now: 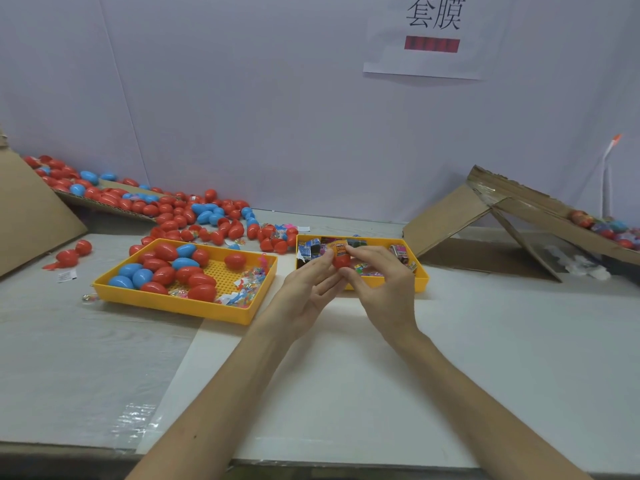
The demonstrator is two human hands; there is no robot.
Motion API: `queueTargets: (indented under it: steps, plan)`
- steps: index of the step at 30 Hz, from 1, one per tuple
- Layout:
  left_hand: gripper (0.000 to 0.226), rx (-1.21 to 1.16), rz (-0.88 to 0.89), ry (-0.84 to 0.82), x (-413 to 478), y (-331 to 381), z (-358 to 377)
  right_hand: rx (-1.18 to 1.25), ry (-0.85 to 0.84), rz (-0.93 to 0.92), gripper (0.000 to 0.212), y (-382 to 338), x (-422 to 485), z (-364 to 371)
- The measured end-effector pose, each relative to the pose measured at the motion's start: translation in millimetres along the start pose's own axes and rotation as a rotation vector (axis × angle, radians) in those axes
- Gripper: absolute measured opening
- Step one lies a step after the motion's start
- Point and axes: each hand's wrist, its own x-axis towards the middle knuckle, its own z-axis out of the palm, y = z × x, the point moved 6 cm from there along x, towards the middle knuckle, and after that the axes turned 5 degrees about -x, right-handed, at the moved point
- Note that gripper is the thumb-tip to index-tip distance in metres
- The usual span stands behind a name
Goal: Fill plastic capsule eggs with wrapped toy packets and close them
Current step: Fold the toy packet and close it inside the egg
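Head view: a red capsule egg (341, 262) is held over the near rim of the yellow packet tray (421, 279), with an orange wrapped packet (340, 248) protruding from its top. The left hand (308, 285), palm upturned, has its grip clamped on the egg's side. The right hand (381, 285) has its grip clamped on the egg, thumb beneath and forefinger over the packet. Recommended: seat the packet fully below the rim before closing, lest the wrapper foul the seam.

The held egg (342, 262) is red; its packet (340, 247) looks orange with dark print, though blurred. The left tray (180, 306), yellow with a gridded floor, holds red and blue eggs (164, 274). Cardboard (446, 216) is brown; the sign (433, 60) white with black characters and a red bar.
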Motion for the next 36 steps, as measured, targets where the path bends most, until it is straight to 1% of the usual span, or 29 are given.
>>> queueTargets:
  steps: [6, 17, 24, 27, 31, 36]
  plan:
    - [0.022, 0.028, -0.009, -0.023, -2.9, -1.0, 5.0, -0.015, 0.058, -0.009, 0.029, -0.2, -1.2, -1.0]
    - [0.025, 0.048, -0.034, -0.030, -2.6, -1.7, 4.0, -0.039, 0.085, -0.061, 0.025, -4.1, -3.7, -3.4]
    - [0.030, 0.049, -0.040, -0.082, -5.1, -3.7, 11.0, -0.002, 0.031, 0.049, 0.036, -3.1, -0.6, -1.5]
    - [0.036, 0.029, -0.047, -0.095, -4.4, -3.7, 11.1, -0.037, 0.023, 0.014, 0.037, -4.8, -0.1, -1.0]
    - [0.029, 0.067, -0.051, -0.126, -4.2, -4.6, 10.5, -0.043, 0.037, -0.042, 0.036, -4.1, -1.3, 0.6]
    - [0.030, 0.076, -0.061, -0.143, -2.6, -6.6, 9.0, -0.008, 0.024, -0.067, 0.033, -0.2, -2.0, 2.1]
